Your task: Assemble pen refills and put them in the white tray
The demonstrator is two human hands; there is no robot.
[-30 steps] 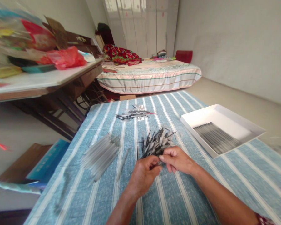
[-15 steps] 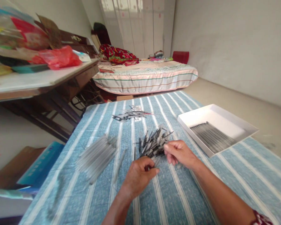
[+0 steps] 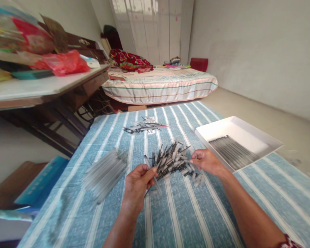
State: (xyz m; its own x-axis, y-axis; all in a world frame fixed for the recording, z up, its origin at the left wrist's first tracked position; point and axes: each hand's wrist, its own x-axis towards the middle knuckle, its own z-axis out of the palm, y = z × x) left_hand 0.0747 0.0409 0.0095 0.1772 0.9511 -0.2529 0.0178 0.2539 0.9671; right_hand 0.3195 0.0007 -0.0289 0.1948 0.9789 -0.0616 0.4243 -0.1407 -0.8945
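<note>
My left hand [image 3: 136, 181] pinches a clear thin tube [image 3: 152, 172] with a dark rod inside, held just left of a loose pile of black and grey small parts [image 3: 172, 159] on the blue striped tablecloth [image 3: 186, 213]. My right hand [image 3: 208, 161] rests at the pile's right edge with its fingers curled on the parts; what it grips I cannot make out. A heap of clear tubes [image 3: 104, 172] lies to the left of my left hand.
A white shallow box [image 3: 253, 132] with a row of grey sticks [image 3: 232, 153] sits at the right. A smaller bunch of dark parts [image 3: 143, 126] lies farther back. A cluttered side table [image 3: 41, 88] stands left, a bed [image 3: 160, 84] behind.
My hands were together at the pile's near edge and have moved apart. The left hand rose with a clear tube in it; the right hand shifted right along the pile.
</note>
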